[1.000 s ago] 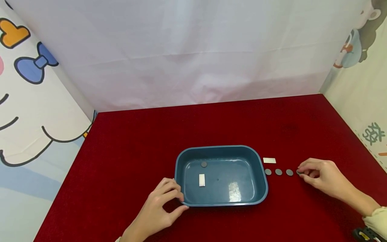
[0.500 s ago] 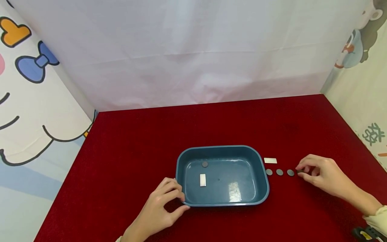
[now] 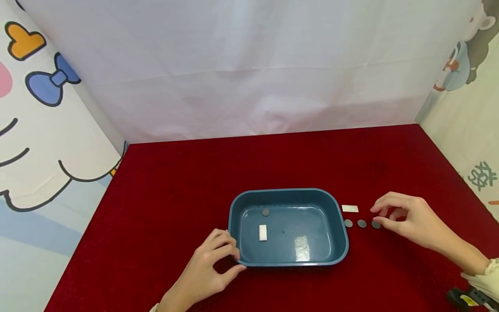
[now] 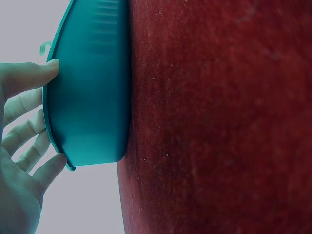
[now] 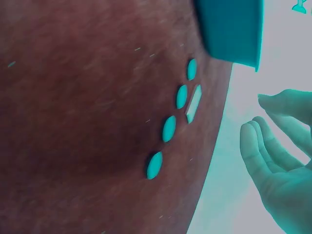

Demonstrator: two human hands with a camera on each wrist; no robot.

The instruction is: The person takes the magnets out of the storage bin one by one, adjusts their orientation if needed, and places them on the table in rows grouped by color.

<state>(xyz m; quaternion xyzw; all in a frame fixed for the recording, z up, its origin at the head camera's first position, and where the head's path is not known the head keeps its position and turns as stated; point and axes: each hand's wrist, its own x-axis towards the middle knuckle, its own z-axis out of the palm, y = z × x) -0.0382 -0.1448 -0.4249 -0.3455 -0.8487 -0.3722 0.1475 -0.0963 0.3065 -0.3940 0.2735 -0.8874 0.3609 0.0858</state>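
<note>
A blue plastic basin (image 3: 287, 260) stands on the red cloth. My left hand (image 3: 206, 264) holds its near left corner, with fingertips and thumb at the rim. Inside lie one grey round disc (image 3: 265, 212) and a white rectangular piece (image 3: 263, 232). My right hand (image 3: 407, 219) hovers right of the basin, thumb and fingertips apart, nothing between them. Several discs (image 5: 169, 128) lie in a row on the cloth in the right wrist view. From the head, the rightmost is hidden by that hand; another disc (image 3: 376, 224) shows just by the thumb. A pale rectangular piece (image 3: 350, 209) lies behind the row.
Red cloth (image 3: 175, 182) covers the table around the basin. A white curtain (image 3: 249, 78) hangs behind the far edge, with cartoon-printed sheets at both sides. A dark wrist strap (image 3: 473, 297) shows beneath the right sleeve.
My right thumb and fingers have let go of the rightmost disc. That hand has lifted slightly and shifted left over the row. My left hand keeps its place on the basin.
</note>
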